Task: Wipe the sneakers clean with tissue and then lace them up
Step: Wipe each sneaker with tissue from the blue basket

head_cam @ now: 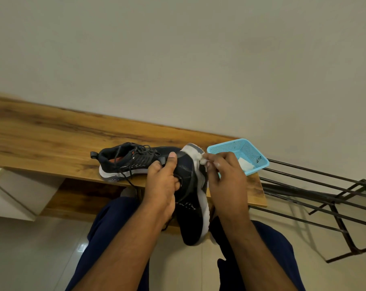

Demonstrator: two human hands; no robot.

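Note:
A black sneaker with a white sole point(191, 206) is held up over my lap, sole edge turned right. My left hand point(163, 181) grips its upper, thumb up by the heel. My right hand point(224, 175) pinches a small wad of white tissue point(203, 161) against the white sole near the heel. The second black sneaker point(131, 161), with loose black laces and an orange lining, lies on its side on the wooden shelf point(52, 139) to the left.
A light blue plastic basket point(253, 152) holding white tissue point(244, 163) sits at the shelf's right end. A black metal rack point(325, 198) stands to the right. My legs in dark blue trousers are below. A pale wall rises behind the shelf.

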